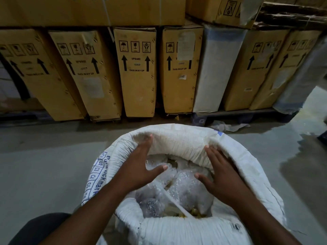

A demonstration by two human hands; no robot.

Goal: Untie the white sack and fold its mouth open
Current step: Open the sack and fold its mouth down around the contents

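Note:
The white woven sack [178, 137] stands on the floor right in front of me. Its mouth is wide open and its rim is rolled outward all round. Blue print runs down its left side. Inside lie bubble-wrapped packages [184, 190]. My left hand [141, 165] reaches into the mouth with straight fingers pressing against the inner far-left wall. My right hand [221, 170] lies flat with spread fingers against the inner far-right wall. Neither hand grips the fabric. No tie or string is in sight.
A row of tall cardboard boxes [138, 68] marked "this way up" stands on pallets behind the sack. One white wrapped box [215, 71] stands among them. Crumpled plastic [228, 126] lies on the grey concrete floor [44, 165]. My dark-clothed knee [40, 227] shows at bottom left.

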